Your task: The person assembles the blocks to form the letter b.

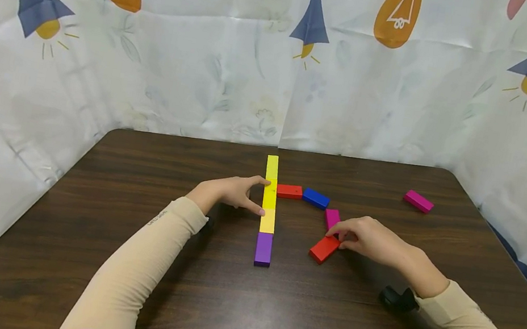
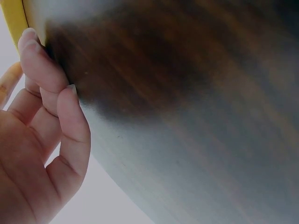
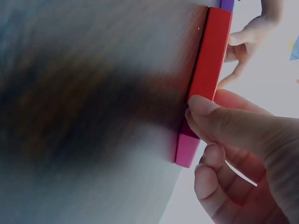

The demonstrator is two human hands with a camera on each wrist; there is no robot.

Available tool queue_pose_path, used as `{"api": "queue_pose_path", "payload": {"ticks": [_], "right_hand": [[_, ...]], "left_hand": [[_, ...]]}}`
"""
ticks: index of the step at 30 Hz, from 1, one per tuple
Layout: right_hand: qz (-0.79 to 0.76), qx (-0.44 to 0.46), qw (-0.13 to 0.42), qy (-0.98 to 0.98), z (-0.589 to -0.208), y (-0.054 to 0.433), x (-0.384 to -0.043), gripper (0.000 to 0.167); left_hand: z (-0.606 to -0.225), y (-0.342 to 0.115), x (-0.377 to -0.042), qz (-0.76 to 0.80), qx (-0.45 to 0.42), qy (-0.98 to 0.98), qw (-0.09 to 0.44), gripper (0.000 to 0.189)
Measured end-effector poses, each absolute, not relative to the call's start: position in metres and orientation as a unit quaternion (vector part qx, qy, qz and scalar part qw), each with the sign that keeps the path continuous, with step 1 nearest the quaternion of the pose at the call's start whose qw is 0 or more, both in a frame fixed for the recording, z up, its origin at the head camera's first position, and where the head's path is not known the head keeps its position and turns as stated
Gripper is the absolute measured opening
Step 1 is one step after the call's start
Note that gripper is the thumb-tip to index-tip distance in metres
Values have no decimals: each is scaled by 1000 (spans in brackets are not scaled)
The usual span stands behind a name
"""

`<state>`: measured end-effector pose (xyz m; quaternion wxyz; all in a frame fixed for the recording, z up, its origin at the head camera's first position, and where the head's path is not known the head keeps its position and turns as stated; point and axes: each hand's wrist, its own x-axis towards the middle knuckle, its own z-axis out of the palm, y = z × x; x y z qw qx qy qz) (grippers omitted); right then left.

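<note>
My right hand (image 1: 370,239) pinches the upper end of a red block (image 1: 323,250) between thumb and fingers. This block lies slanted on the table, its held end close to a magenta block (image 1: 331,219). The right wrist view shows the thumb pressed on the near end of the red block (image 3: 211,56), with the magenta block (image 3: 188,145) beyond it. My left hand (image 1: 236,190) reaches to a straight column of yellow blocks (image 1: 269,203), index fingertip and thumb tip spread along its left side. A purple block (image 1: 263,249) continues the column at the bottom.
Another red block (image 1: 289,191) extends right from the yellow column, followed by a slanted blue block (image 1: 315,198) that leads toward the magenta one. A separate magenta block (image 1: 418,201) lies at the far right of the dark wooden table (image 1: 134,196). A patterned curtain (image 1: 182,59) hangs behind.
</note>
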<state>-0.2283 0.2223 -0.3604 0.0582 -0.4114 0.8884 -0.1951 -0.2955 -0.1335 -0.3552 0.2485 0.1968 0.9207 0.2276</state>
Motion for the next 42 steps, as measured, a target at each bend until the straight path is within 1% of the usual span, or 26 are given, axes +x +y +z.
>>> {"api": "queue_pose_path", "payload": {"ticks": [9, 14, 22, 24, 28, 37, 42], "right_hand": [[-193, -423, 62, 883, -359, 225, -230, 31], [-204, -427, 63, 879, -354, 230, -231, 35], [-238, -377, 68, 893, -344, 250, -235, 35], [-248, -361, 62, 897, -343, 257, -237, 35], [-266, -331, 30, 905, -344, 273, -243, 35], [-234, -292, -96, 922, -350, 312, -255, 32], [-227, -283, -142, 921, -358, 329, -262, 29]], "left_hand": [[-354, -134, -295, 230, 200, 919, 251, 90], [-353, -133, -295, 224, 201, 921, 249, 90], [-353, -134, -296, 223, 203, 921, 247, 91], [-354, -134, -297, 224, 203, 920, 248, 91], [-355, -134, -297, 226, 204, 919, 249, 91], [-355, -134, -296, 224, 203, 920, 248, 91], [-355, -133, -295, 224, 201, 921, 249, 90]]}}
